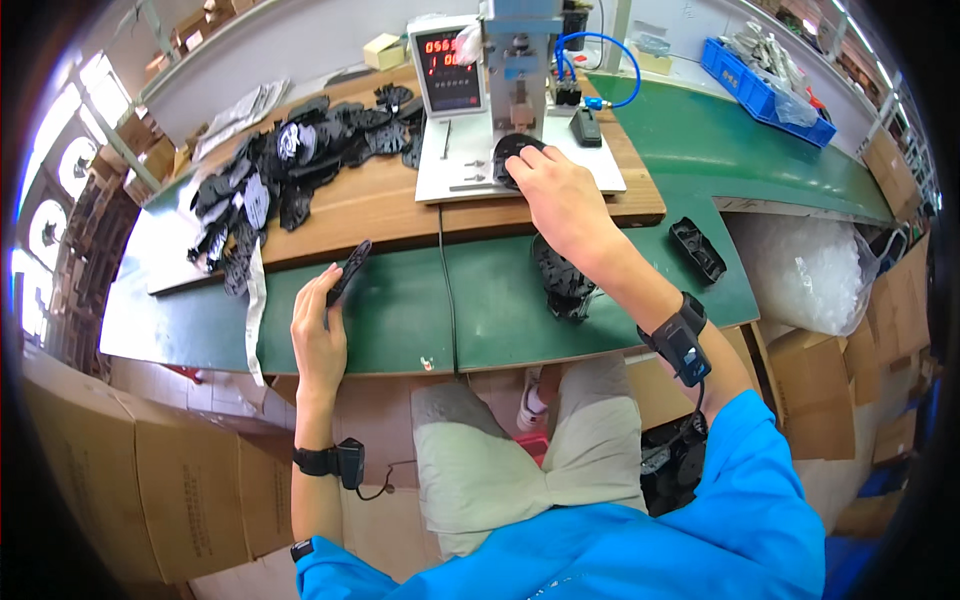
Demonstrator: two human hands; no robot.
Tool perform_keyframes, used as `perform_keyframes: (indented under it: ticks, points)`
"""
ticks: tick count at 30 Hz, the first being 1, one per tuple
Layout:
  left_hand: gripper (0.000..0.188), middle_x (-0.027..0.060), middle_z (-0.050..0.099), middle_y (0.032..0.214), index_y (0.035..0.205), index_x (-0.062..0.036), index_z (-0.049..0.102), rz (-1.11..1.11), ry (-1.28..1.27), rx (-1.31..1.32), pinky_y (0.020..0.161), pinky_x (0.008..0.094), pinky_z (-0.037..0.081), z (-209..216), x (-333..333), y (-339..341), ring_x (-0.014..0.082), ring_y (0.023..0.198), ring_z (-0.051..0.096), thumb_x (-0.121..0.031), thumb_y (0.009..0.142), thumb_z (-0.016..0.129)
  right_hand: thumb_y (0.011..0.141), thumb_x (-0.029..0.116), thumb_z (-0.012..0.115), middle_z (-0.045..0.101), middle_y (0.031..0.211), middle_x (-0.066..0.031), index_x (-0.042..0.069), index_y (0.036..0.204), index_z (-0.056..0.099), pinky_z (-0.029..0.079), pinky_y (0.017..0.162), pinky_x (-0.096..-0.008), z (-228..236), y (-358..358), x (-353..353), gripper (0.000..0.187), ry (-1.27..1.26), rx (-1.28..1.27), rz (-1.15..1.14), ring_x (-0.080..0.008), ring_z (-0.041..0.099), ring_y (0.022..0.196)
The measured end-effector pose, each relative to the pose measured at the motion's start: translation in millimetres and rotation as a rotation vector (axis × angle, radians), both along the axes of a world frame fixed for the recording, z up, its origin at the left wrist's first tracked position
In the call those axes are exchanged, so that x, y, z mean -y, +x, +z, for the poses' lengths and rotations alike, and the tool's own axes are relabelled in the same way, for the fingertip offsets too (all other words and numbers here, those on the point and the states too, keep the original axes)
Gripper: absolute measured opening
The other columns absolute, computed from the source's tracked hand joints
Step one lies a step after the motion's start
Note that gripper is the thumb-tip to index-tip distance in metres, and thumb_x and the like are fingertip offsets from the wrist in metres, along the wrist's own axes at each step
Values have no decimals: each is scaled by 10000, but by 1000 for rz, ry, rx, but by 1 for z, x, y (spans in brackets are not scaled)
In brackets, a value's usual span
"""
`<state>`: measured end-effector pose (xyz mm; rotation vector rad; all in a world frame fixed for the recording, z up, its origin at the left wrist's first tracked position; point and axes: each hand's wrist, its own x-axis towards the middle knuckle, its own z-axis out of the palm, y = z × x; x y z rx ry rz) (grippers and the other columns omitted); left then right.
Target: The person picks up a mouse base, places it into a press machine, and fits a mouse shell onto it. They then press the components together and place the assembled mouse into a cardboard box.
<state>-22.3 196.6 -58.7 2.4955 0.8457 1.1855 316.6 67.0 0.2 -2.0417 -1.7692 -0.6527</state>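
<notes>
My left hand (318, 325) is closed on a flat, elongated black plastic part (352, 270), held over the green bench top (395, 325). Farther off, my right hand (553, 190) grips a black rounded plastic part (512, 157) on the white base plate (455, 165) of a bench press (518, 80). The part sits under the press head, and my fingers cover some of it. Between my arms, a cluster of black plastic parts (562, 280) lies near the bench's front, partly behind my right forearm.
A heap of black and grey parts (300, 150) spreads over the wooden board at left. Beside the press stand a red-digit display box (447, 70) and a blue air hose (635, 75). At right are a black tray-shaped part (697, 250) and a blue crate (765, 95). A cable crosses the bench.
</notes>
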Motion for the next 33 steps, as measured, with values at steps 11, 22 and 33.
perform_keyframes:
  ticks: [11,22,33]
  points:
    - [471,145,710,1364,1336,-91,706,-333,429,-140,1116,495,518,58,35,137,359,1294,649,8,875,684,890,-47,589,628,1288,-196,-14,1363,617,491,1083,-471,-38,-26,92,475,250,-330,134,-398,586,1219]
    - [491,226,684,1389,1365,-90,678,-140,573,-296,1141,482,465,36,31,234,369,1347,620,15,890,612,936,196,577,611,1352,-167,13,1382,628,336,1151,-506,-66,-21,104,485,211,-388,181,-361,527,1297]
    - [498,248,716,1285,1348,-35,628,-93,615,-509,1050,459,485,51,47,243,351,1206,683,-72,859,715,981,202,583,633,1318,-148,20,1313,656,360,1112,-489,-68,-16,104,385,258,-390,169,-344,544,1268]
